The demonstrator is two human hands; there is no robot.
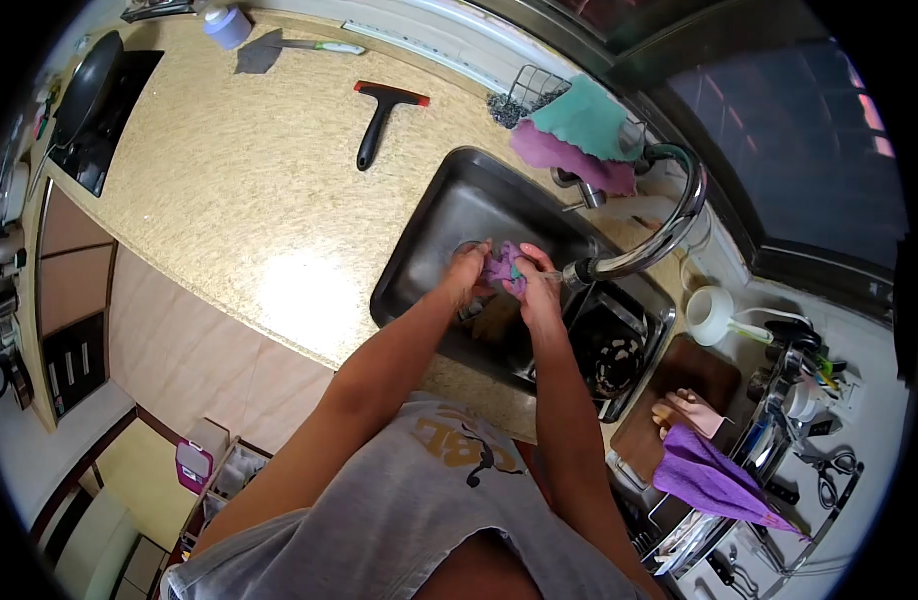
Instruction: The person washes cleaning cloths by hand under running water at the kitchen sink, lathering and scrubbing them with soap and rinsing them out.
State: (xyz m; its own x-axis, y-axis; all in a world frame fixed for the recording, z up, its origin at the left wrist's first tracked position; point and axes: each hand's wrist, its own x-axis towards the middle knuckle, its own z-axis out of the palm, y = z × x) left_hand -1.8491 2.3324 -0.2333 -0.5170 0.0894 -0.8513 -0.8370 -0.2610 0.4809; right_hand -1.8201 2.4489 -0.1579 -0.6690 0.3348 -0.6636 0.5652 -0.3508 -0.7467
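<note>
Over the sink (pixel 419 235), my left hand (pixel 466 272) and my right hand (pixel 539 285) are both closed on a bunched purple cloth (pixel 503 266) with a bit of teal showing in it. The fingers are wrapped round it from either side. Just right of my right hand is the spout of the curved metal faucet (pixel 619 266); a clear stream appears to come from it, though it is hard to make out. Below my hands, something brownish (pixel 494 318) lies in the basin, partly hidden.
A squeegee (pixel 377 122) lies on the counter (pixel 229 170), with a scraper (pixel 324 46) farther back. Teal (pixel 589 115) and pink (pixel 569 158) cloths hang behind the faucet. Right of the sink are a cutting board (pixel 644 430), a purple towel (pixel 714 480) and a utensil rack. A pan (pixel 89 90) stands far left.
</note>
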